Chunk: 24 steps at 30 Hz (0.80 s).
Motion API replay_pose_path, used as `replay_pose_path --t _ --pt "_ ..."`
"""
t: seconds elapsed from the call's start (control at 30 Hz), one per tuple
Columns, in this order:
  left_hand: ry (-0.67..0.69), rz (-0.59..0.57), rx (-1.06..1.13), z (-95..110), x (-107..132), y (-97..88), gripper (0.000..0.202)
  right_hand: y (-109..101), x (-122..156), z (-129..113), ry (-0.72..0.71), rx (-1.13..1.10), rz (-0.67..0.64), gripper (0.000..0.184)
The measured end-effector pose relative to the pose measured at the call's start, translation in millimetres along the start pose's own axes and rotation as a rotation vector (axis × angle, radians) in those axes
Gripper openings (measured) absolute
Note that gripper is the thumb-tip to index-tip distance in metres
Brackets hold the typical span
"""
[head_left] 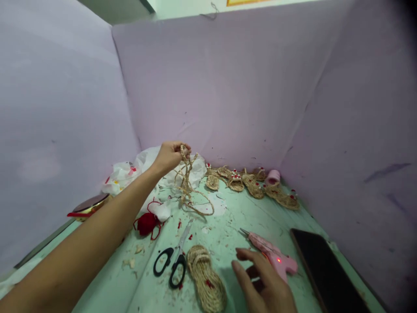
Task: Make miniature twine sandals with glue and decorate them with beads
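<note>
My left hand point(174, 155) is raised toward the back of the table, fingers closed on a bunch of braided straw-coloured cord point(186, 184). Loops of the cord dangle below the hand, and one curves out to the right. At the front, my right hand point(263, 282) holds nothing, its thumb and fingers apart. Just left of it lies a small woven slipper point(206, 280) with a red spot on its sole. A pink glue gun point(270, 252) with a red light lies close beyond the right hand. Black-handled scissors point(176, 258) rest left of the slipper.
Several small woven slippers point(252, 186) with red and white beads line the back wall, beside a pink roll point(273, 177). Red yarn point(146, 224), plastic bags point(122, 176) and a round tin point(93, 204) lie left. A dark phone point(325, 269) lies right. Walls enclose three sides.
</note>
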<state>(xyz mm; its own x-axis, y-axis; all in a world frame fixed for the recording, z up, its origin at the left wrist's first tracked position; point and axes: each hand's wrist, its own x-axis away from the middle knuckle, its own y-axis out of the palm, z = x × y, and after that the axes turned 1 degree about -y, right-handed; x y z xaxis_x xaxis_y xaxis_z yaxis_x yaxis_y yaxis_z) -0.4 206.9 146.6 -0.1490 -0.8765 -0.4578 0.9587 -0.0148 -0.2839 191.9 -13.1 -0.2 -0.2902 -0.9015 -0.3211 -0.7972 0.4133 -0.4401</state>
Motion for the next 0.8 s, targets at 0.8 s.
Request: replay_pose_path --t 0.8 --pt "0.134 0.187 -0.541 18.0 -5.4 -15.2 0.024 60.4 -138.7 -46.1 0.165 -0.161 -0.311 0.020"
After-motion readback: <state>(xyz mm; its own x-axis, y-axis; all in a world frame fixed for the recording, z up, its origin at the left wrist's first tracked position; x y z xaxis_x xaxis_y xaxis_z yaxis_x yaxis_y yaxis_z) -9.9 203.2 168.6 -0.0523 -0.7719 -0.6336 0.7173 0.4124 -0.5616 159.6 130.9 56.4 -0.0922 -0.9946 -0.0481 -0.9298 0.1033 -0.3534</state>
